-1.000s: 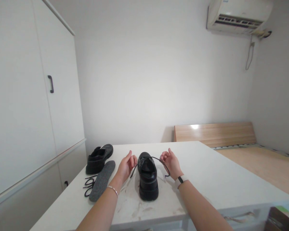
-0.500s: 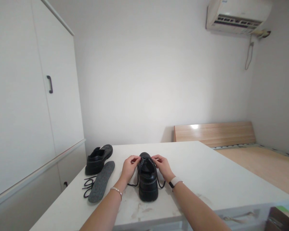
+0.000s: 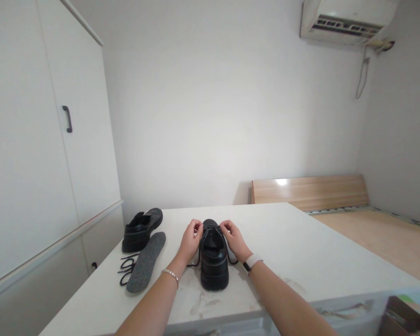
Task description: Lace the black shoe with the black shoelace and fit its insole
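A black lace-up shoe (image 3: 214, 273) stands upright on the white table (image 3: 287, 247), its heel towards me. At the left of its lacing, my left hand (image 3: 190, 240) is closed in a pinch on the shoelace. My right hand (image 3: 235, 238) pinches the lace on the opposite side, close to the eyelets. One loose length of black shoelace (image 3: 232, 261) droops down the shoe's right side, and another curls out at the left. The fingertips partly hide where the lace is held. No insole is visible clearly inside this shoe's dark opening.
On the left lie a second black shoe (image 3: 136, 239), a grey insole (image 3: 147, 262) and a coiled black lace (image 3: 126, 266). A white cabinet (image 3: 87, 154) borders the table's left. A wooden bed frame (image 3: 311, 192) is at the right, and a box (image 3: 402, 317) stands near the front right corner.
My left hand has turned slightly, its fingers curling more beside the lacing. The right hand stays pinched at nearly the same spot. The whole view has shifted slightly.
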### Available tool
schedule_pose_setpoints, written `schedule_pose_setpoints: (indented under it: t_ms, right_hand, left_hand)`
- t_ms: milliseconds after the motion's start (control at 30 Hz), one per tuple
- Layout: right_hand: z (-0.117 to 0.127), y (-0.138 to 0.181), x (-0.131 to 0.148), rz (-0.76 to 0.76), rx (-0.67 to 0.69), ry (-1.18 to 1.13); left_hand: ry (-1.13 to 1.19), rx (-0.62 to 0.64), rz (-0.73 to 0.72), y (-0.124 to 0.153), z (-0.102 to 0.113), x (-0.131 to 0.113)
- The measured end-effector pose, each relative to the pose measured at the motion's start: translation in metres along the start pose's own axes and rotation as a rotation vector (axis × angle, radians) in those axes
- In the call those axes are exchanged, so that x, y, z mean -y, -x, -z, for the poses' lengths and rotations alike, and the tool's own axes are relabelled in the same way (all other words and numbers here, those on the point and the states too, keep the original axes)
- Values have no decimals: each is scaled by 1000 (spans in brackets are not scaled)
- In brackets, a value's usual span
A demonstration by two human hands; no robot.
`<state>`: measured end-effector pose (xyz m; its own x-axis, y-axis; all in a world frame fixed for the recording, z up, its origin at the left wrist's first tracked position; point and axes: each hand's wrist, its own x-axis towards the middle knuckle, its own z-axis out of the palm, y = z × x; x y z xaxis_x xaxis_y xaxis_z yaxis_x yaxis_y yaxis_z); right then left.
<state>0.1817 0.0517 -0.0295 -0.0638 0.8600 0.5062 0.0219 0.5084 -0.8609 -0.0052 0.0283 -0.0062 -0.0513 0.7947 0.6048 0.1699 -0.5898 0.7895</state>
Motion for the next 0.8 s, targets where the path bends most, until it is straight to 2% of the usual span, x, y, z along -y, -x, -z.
schedule_pose_setpoints:
  t_ms: [233,500,667,800]
  right_hand:
    - [0,1,1,-94,2,-170]
    - [4,2,7,-267,12,-451]
    - [17,-2,8,-299,-90,-593]
    - [31,-6,5,-289,-191,-648]
  left_hand:
    - [-16,14,23,-1,1,2]
    - [-129,-129,41,2,11,3]
    - [-116,-255,119,1,18,6]
    - [1,-292,217,-1,20,10]
